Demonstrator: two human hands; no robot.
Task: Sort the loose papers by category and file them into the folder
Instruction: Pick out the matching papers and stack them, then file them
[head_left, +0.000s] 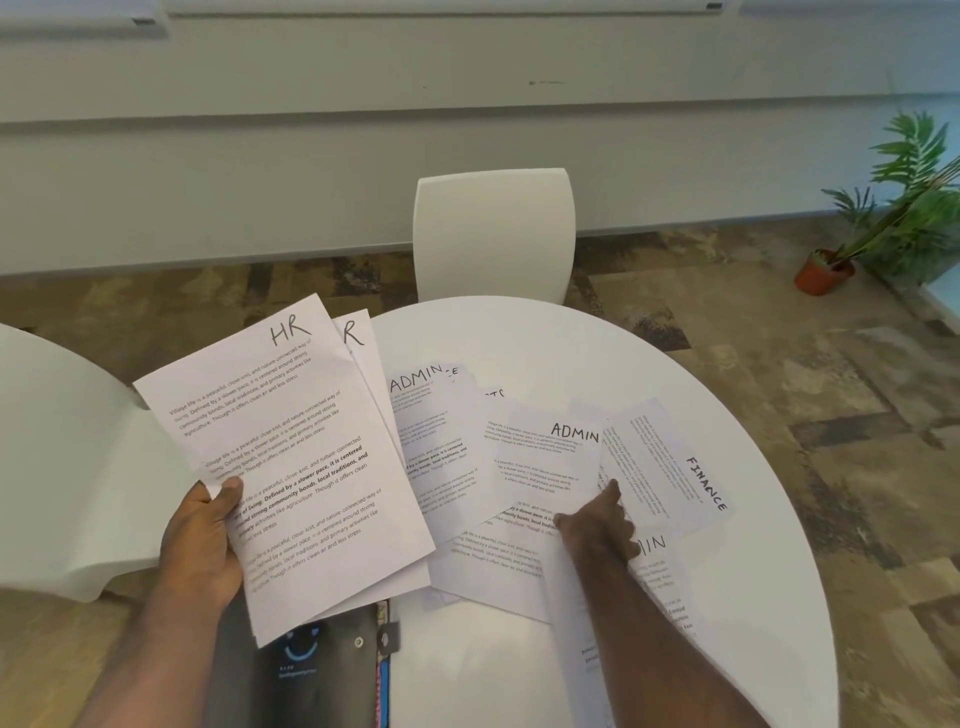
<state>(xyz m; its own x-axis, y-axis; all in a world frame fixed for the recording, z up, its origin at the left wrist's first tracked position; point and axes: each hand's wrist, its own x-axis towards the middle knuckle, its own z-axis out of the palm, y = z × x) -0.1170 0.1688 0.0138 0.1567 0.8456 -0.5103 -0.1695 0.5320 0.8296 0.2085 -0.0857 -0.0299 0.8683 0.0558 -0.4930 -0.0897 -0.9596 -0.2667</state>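
I see thin white printed sheets, matte and slightly creased, each with blocks of small type and a handwritten category in black marker at a corner. The HR stack (291, 457) is a few sheets fanned a little, so a second "R" peeks out behind the top page. The loose papers (498, 493) lie overlapping in a messy spread: two marked ADMIN, a FINANCE sheet (670, 462) turned sideways at the right, and others whose labels are mostly covered. A dark folder (332, 660) with a blue smile-like print and a snap stud lies under the HR stack at the near edge; it looks like smooth plastic or fabric, I cannot tell which.

The table (649, 364) is round, glossy white and smooth. A white moulded chair (493, 234) with rounded corners stands at its far side, and another white chair (57, 441) sits at the left. The floor is patchy brown and grey carpet, the wall pale grey, and a green potted plant (883, 218) in a terracotta pot stands at the far right.

My left hand (205, 540) is closed on the HR stack, thumb on top of the page, holding it tilted above the table's left edge. My right hand (597, 525) rests on the spread, fingers loosely curled and pressing on paper beside the ADMIN and FINANCE sheets; whether it pinches a sheet, I cannot tell.
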